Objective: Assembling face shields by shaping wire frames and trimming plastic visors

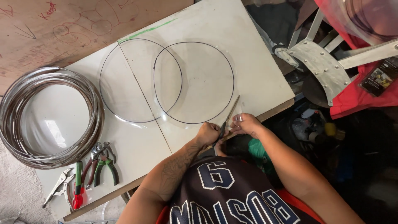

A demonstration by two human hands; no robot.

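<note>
Both hands at the near edge of the bench [248, 37], close together.

Left hand [208, 133]: grip closed around the handle end of the scissors [227, 119]; blades run up and right, away from the body, over the clear sheet.

Right hand [245, 123]: fingers curled, pinching the near edge of the clear plastic sheet [195, 83], just right of the scissors. Hands nearly touching, scissors between them.

The sheet lies flat on the white board top. Its drawn circle takes up most of it; near arc passes right by the hands. Scissor tip sits at the circle's lower right.

Second clear disc [124, 83], also ringed with a dark line, lies left of the first, and the two overlap in the middle. Can't tell which is on top.

Further left: coil of shiny metal wire [12, 120] sits flat on the bench, well apart from the hands.

Near left corner: cluster of hand tools – green-handled pliers [108, 164], red-handled pliers [89, 166], a screwdriver with a green and red handle [78, 186], locking pliers [58, 186].

Far side, past the board: brown sheet with red scribbles [62, 25]. Right of the bench: grey metal frame with rivets [323, 62] over red fabric [356, 99].
</note>
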